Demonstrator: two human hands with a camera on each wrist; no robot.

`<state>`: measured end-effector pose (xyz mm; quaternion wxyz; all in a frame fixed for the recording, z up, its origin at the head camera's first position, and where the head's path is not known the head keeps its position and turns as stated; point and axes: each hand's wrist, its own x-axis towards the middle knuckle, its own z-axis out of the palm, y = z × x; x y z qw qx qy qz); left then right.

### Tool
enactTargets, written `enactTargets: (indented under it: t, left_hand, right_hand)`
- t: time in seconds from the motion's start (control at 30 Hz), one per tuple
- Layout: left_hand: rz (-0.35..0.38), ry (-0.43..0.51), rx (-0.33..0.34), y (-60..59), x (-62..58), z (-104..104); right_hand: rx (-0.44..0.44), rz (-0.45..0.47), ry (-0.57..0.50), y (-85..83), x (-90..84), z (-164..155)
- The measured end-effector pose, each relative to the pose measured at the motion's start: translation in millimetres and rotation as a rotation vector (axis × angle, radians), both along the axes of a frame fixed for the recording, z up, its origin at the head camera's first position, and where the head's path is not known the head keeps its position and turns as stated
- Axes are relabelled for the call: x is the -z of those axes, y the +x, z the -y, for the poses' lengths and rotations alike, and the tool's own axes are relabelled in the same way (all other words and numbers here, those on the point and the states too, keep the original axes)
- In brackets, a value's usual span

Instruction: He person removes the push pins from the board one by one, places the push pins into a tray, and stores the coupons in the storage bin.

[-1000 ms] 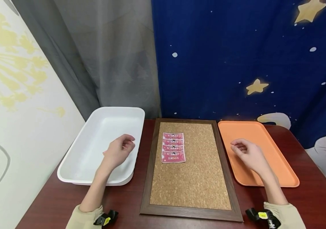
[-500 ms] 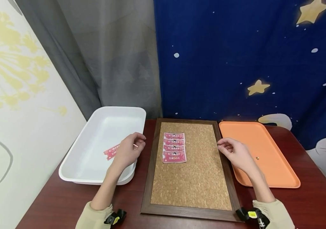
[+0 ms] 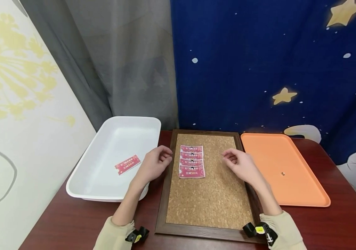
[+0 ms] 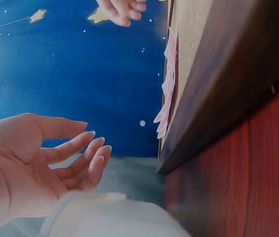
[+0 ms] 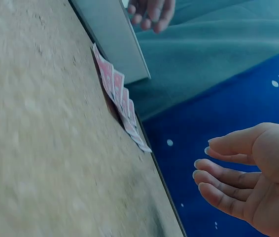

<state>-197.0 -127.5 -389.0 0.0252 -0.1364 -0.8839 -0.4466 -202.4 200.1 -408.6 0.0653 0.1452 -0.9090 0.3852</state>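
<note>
My left hand (image 3: pixel 153 164) hovers near the corkboard's left frame, beside the white bin. Its fingers bend loosely, and the left wrist view shows nothing between them. Over the right part of the corkboard (image 3: pixel 210 205) hangs my right hand (image 3: pixel 242 166), its fingers (image 5: pixel 223 173) relaxed and holding nothing visible. Several pink coupons (image 3: pixel 192 172) overlap in a column on the cork's upper left, each with a small dark tack (image 3: pixel 192 168) near its top. One loose coupon (image 3: pixel 128 164) lies tilted inside the white bin (image 3: pixel 87 191).
An orange tray (image 3: pixel 306 187) stands right of the corkboard with one small metallic tack (image 3: pixel 283 173) on it. All of these rest on a dark red table (image 3: pixel 56 222). A grey curtain (image 3: pixel 137 69) and a blue star-patterned curtain (image 3: pixel 243 69) hang behind.
Both hands have moved inward: the left from over the white bin rightward, the right from over the orange tray leftward above the board. The loose coupon and the tack on the tray are now uncovered.
</note>
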Motion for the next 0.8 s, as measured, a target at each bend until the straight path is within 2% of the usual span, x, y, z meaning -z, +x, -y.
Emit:
enactTargets:
  t: [0.3,0.57,0.8]
  left_hand:
    - [0.035,0.0,0.024,-5.4,7.5,-16.7]
    - [0.102,0.026,0.039,-9.3,13.7,-23.7]
    - [0.163,0.044,0.069,-13.0,18.1,-30.3]
  right_hand:
    - [-0.071,0.019,-0.022,-9.4,4.6,30.6]
    - [-0.132,0.078,-0.027,-16.6,10.4,52.6]
    - [-0.235,0.137,-0.008,-22.2,18.0,67.9]
